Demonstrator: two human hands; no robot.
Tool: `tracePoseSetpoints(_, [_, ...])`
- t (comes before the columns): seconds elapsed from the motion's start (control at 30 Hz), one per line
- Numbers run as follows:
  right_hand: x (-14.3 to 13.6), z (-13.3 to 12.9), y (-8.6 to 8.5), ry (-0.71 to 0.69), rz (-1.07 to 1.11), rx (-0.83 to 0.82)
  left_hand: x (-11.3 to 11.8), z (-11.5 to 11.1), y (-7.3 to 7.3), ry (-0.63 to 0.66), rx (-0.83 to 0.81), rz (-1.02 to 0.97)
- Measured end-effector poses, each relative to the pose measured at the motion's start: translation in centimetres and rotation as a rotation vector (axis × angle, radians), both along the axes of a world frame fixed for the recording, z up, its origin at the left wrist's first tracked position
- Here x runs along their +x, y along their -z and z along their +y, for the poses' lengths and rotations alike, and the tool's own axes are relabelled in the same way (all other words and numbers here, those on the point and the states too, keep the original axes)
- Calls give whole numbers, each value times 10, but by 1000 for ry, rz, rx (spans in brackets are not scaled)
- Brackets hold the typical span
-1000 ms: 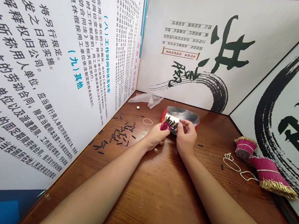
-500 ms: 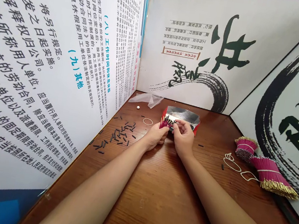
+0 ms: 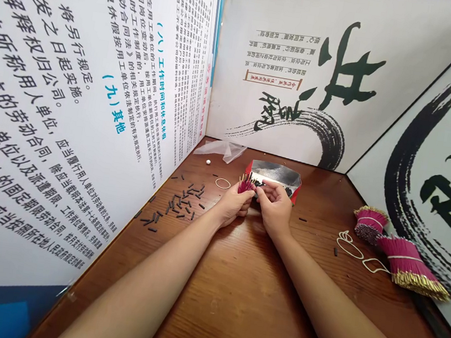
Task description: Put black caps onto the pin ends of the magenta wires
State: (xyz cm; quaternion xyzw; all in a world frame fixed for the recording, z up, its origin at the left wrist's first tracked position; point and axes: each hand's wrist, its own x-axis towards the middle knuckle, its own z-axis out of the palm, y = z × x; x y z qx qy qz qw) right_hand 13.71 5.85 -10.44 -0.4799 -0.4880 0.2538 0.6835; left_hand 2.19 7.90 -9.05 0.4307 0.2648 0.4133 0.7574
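Observation:
My left hand [image 3: 234, 205] is closed around a bundle of magenta wires [image 3: 245, 184]. Its upper ends point away from me, some gold-tipped and some covered by short black tubes. Close against the right side of that bundle, my right hand [image 3: 277, 209] has thumb and forefinger pinched together. Something small and dark shows at those fingertips, too small to make out. Just behind both hands stands an open box [image 3: 276, 171] with a silvery inside and red sides, holding black pieces partly hidden by my right hand.
Loose black tubes [image 3: 181, 203] lie scattered at the left, with a rubber band [image 3: 223, 183], a small white ball [image 3: 208, 162] and a clear plastic bag [image 3: 223, 150] behind. On the right are two banded magenta wire bundles [image 3: 403, 258] and loose bands [image 3: 350, 243]. Printed panels enclose the table.
The wire bundle has tipped more upright and slightly left in my left hand. My right fingers have drawn back from over the box, coming lower and closer to the left thumb.

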Motion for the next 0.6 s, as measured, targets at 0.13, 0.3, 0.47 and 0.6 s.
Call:
tracePoseSetpoints(0.13, [0, 0, 1, 8, -34, -4, 0, 0, 1, 1, -9, 10])
tracePoseSetpoints(0.3, [0, -1, 1, 6, -63, -6, 0, 1, 2, 2, -7, 7])
tracePoseSetpoints(0.47, [6, -4, -4, 164, -348, 26, -1, 2, 1, 20, -4, -13])
tracePoseSetpoints(0.6, [9, -6, -6, 320, -772, -121, -1, 2, 1, -4, -3, -25])
